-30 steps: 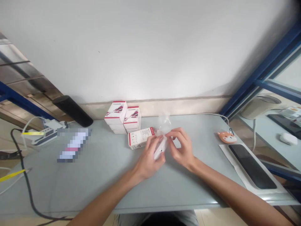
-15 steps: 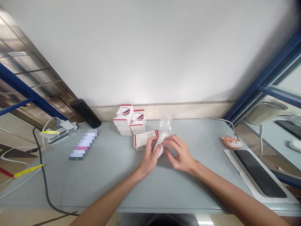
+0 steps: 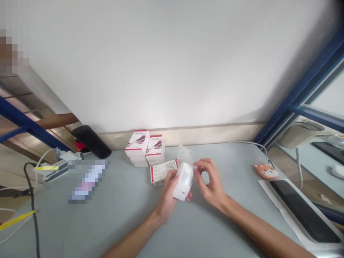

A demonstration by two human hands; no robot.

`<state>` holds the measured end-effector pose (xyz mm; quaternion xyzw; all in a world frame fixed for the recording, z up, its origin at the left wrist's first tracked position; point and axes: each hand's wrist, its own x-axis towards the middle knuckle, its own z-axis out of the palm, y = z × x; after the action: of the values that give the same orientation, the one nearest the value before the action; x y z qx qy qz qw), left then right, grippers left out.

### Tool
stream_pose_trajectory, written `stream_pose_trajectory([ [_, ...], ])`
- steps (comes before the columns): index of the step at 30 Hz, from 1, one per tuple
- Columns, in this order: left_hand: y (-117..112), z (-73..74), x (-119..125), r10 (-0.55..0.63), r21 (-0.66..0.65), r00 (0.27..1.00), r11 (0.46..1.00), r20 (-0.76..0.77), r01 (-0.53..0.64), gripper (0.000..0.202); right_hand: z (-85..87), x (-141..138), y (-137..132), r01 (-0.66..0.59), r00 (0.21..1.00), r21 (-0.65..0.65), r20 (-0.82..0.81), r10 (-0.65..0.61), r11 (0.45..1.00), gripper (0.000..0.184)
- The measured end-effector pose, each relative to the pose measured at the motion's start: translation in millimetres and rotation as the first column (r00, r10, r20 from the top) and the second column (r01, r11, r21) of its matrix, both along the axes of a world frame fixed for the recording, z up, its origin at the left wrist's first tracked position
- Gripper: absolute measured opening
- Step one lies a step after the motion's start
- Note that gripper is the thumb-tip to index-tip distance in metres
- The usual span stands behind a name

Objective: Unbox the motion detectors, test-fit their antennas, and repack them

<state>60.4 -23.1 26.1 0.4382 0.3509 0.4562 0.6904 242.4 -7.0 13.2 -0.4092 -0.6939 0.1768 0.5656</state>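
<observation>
My left hand (image 3: 167, 196) is wrapped round a white motion sensor (image 3: 184, 185) with a curved translucent window and a small red mark. It is held tilted above the table, its front turned up. A clear plastic bag (image 3: 185, 154) stands out from the sensor's far end. My right hand (image 3: 213, 184) is on the bag's right edge, thumb and forefinger pinched together there. Just behind my left hand, a white and red carton (image 3: 162, 171) lies on its side, partly covered by that hand.
Several white and red boxes (image 3: 137, 143) are stacked near the wall. A black cylinder (image 3: 91, 141), a power strip (image 3: 57, 168) and a blurred phone (image 3: 88, 181) are on the left. An orange animal-shaped case (image 3: 266, 171) and a dark slab (image 3: 302, 209) lie right. Another person's arm (image 3: 61, 120) shows far left.
The sensor has been turned so its windowed front faces up. My right hand has drawn away from the sensor to the bag's right edge. Another person's arm has appeared on the left.
</observation>
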Motion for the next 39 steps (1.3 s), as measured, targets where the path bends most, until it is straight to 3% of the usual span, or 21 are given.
stream_pose_trajectory([
  [3, 1, 3.4, 0, -0.003, -0.067, 0.997, 0.998, 0.082, 0.008, 0.032, 0.4, -3, 1, -0.019, 0.997, -0.171, -0.076, 0.006, 0.985, 0.018],
  [5, 2, 5.5, -1, 0.011, -0.100, 0.993, 0.995, 0.119, 0.001, 0.033, 0.8, -5, 2, -0.045, 0.988, -0.311, -0.157, -0.004, 0.949, 0.027],
  [7, 3, 6.5, -3, 0.011, -0.119, 0.988, 0.993, 0.154, 0.008, 0.035, 2.4, -6, 3, -0.121, 0.966, -0.461, -0.259, -0.003, 0.879, 0.040],
  [9, 5, 6.3, -4, -0.011, -0.126, 0.982, 0.991, 0.189, 0.035, 0.038, 5.2, -6, 5, -0.280, 0.927, -0.569, -0.369, 0.064, 0.773, 0.047],
  [12, 7, 4.6, -5, -0.045, -0.129, 0.977, 0.989, 0.207, 0.073, 0.042, 8.7, -6, 6, -0.511, 0.827, -0.602, -0.537, 0.163, 0.614, 0.047],
  [15, 7, 3.8, -4, -0.051, -0.137, 0.980, 0.987, 0.194, 0.079, 0.047, 8.4, -6, 6, -0.594, 0.748, -0.584, -0.653, 0.114, 0.554, 0.047],
  [20, 8, 2.9, -1, 0.003, -0.101, 0.993, 0.995, 0.120, 0.009, 0.046, 9.7, -5, 7, -0.566, 0.739, -0.617, -0.673, 0.005, 0.547, 0.058],
  [24, 8, -3.2, -4, 0.100, -0.053, 0.993, 0.993, -0.064, -0.104, 0.041, 17.4, -1, 7, -0.561, 0.809, -0.623, -0.552, 0.201, 0.546, 0.048],
  [27, 7, -10.1, -7, 0.174, 0.114, 0.941, 0.983, -0.290, -0.147, 0.042, 20.4, 5, 10, -0.544, 0.827, -0.591, -0.498, 0.261, 0.596, 0.045],
  [29, 7, -13.4, -7, 0.213, 0.246, 0.908, 0.961, -0.362, -0.128, 0.041, 21.5, 12, 14, -0.506, 0.855, -0.569, -0.430, 0.290, 0.648, 0.040],
  [31, 7, -13.6, -6, 0.191, 0.302, 0.915, 0.950, -0.356, -0.081, 0.039, 23.1, 21, 19, -0.449, 0.893, -0.561, -0.308, 0.328, 0.695, 0.034],
  [34, 8, -8.4, -5, 0.096, 0.282, 0.944, 0.959, -0.316, -0.003, 0.041, 25.3, 34, 27, -0.405, 0.913, -0.550, -0.193, 0.360, 0.731, 0.026],
  [39, 11, -4.3, -8, 0.000, 0.310, 0.965, 0.947, -0.262, 0.084, 0.043, 18.4, 44, 36, -0.399, 0.911, -0.582, -0.161, 0.380, 0.708, 0.030],
])
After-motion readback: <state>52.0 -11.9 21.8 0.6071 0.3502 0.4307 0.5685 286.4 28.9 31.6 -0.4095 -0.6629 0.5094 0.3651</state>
